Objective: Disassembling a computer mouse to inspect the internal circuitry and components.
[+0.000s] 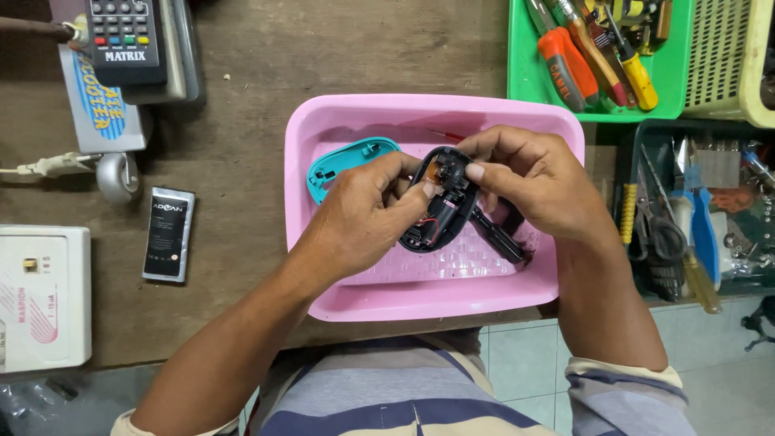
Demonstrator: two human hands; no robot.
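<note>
Dark brown wooden table [242, 161], worn, scuffed surface, fills most of view. Near edge runs left to right below middle. Pale grey-green tiled floor [517, 371] beyond near edge, at lower right. Even, soft light, faint shadows.

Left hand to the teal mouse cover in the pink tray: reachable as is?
Probably yes. The teal cover lies open in the pink tray right beside the left hand, with nothing over it. But that hand now grips the opened mouse body together with the right hand.
</note>
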